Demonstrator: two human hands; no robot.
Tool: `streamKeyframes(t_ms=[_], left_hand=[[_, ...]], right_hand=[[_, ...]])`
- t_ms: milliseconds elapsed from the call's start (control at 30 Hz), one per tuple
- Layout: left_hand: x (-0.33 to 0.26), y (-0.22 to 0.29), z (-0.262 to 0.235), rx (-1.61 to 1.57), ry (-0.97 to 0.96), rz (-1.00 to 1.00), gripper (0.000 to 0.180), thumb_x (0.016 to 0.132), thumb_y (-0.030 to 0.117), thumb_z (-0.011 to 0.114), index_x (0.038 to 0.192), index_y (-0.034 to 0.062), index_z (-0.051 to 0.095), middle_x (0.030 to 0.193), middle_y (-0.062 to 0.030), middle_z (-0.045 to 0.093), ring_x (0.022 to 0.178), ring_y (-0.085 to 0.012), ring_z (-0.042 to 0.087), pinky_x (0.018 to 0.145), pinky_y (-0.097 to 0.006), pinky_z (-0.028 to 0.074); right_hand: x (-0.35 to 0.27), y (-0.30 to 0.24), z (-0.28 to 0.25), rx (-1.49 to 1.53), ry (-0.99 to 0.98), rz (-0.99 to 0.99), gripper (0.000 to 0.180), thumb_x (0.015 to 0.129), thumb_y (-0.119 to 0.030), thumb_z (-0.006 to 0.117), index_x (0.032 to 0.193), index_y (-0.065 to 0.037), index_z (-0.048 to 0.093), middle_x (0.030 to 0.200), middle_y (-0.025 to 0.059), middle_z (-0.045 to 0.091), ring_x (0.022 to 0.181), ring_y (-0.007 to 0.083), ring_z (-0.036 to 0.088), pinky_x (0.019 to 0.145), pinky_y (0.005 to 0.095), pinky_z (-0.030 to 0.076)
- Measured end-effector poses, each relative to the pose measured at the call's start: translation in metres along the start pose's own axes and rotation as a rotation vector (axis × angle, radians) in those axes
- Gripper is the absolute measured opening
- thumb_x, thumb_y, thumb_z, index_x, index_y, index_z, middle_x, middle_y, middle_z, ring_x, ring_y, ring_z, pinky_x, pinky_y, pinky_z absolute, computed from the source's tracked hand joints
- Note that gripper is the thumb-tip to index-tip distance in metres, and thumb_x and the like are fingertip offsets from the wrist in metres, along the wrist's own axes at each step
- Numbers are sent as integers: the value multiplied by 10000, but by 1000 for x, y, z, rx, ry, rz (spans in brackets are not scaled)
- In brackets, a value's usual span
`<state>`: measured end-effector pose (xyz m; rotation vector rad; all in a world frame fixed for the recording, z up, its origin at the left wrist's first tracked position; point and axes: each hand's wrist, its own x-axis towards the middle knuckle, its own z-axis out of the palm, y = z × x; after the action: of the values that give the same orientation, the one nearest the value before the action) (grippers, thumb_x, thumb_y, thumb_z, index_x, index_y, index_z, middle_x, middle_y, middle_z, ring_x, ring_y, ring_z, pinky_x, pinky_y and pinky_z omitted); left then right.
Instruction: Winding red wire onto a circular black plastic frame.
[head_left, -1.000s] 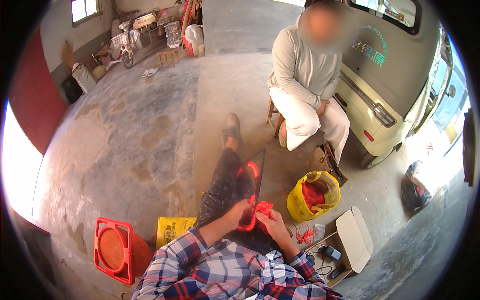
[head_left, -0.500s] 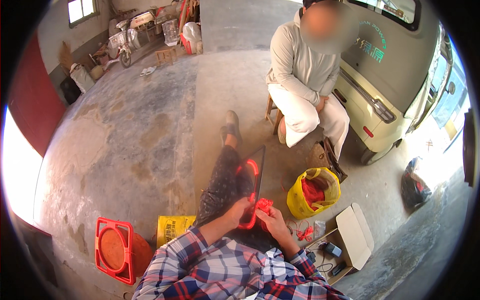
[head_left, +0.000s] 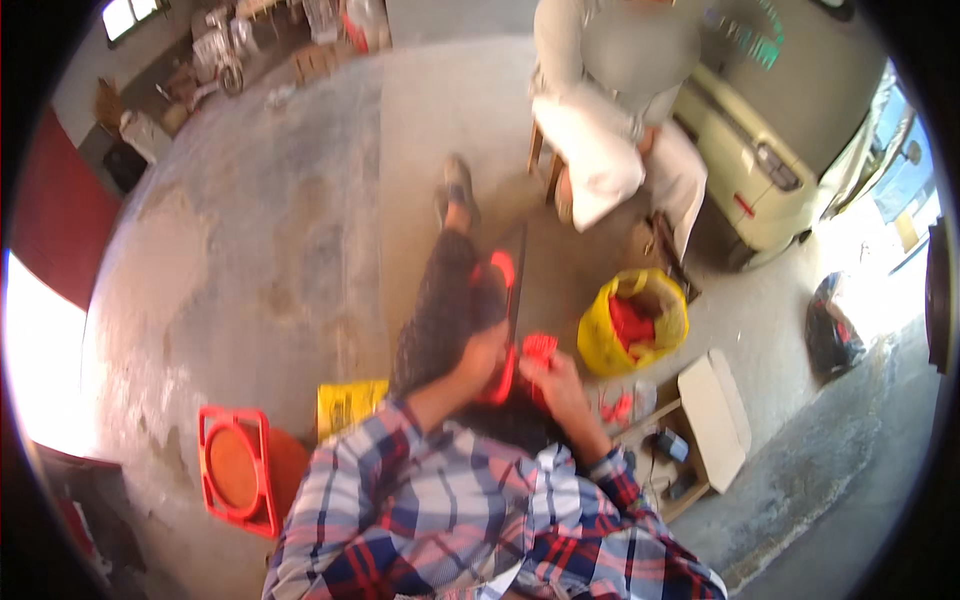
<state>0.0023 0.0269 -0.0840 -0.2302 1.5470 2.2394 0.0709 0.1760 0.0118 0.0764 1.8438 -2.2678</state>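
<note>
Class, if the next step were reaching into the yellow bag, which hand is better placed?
Probably the right hand: the yellow bag stands to its right, closer to it than to the left hand, though its grip is on a red bundle.

A thin dark panel (head_left: 518, 272) with a curved red rim (head_left: 503, 266) is held tilted, nearly edge-on; just to its right, a crumpled red bundle (head_left: 540, 347) is held, blurred.

2 plaid sleeves (head_left: 345, 470), navy, white, red; dark trousers (head_left: 440, 290).
</note>
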Motion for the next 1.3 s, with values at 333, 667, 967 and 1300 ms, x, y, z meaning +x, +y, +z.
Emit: streamKeyframes(t_ms=[333, 667, 967, 1300], left_hand=[[9, 42, 22, 542, -3, 106, 404, 901, 419, 539, 720, 59, 562, 629, 21, 453, 599, -85, 408, 563, -252, 338], [-11, 47, 18, 147, -224, -182, 149, 783, 189, 597, 884, 82, 570, 768, 51, 431, 721, -74, 375, 688, -219, 293], [-5, 50, 11, 117, -295, -219, 152, 812, 210, 621, 898, 93, 575, 786, 50, 483, 725, -72, 396, 710, -212, 314], [4, 45, 7, 161, -243, -182, 282, 950, 336, 539, 893, 67, 606, 690, 52, 471, 630, -77, 386, 637, -228, 332]], right_hand=[[13, 4, -28, 214, 127, -1, 220, 831, -35, 613, 1046, 12, 605, 661, -3, 551, 578, 72, 500, 555, 198, 373], [-2, 6, -23, 260, 151, 19, 222, 815, 12, 562, 1033, 18, 604, 638, -5, 534, 535, 73, 471, 502, 208, 347], [-4, 2, -31, 291, 102, 125, 235, 805, 1, 558, 1035, 6, 601, 637, 8, 537, 504, 84, 471, 494, 218, 367], [37, 13, -12, -138, 151, 298, 121, 864, -134, 670, 913, -24, 672, 744, -44, 612, 631, 18, 524, 551, 179, 387]])
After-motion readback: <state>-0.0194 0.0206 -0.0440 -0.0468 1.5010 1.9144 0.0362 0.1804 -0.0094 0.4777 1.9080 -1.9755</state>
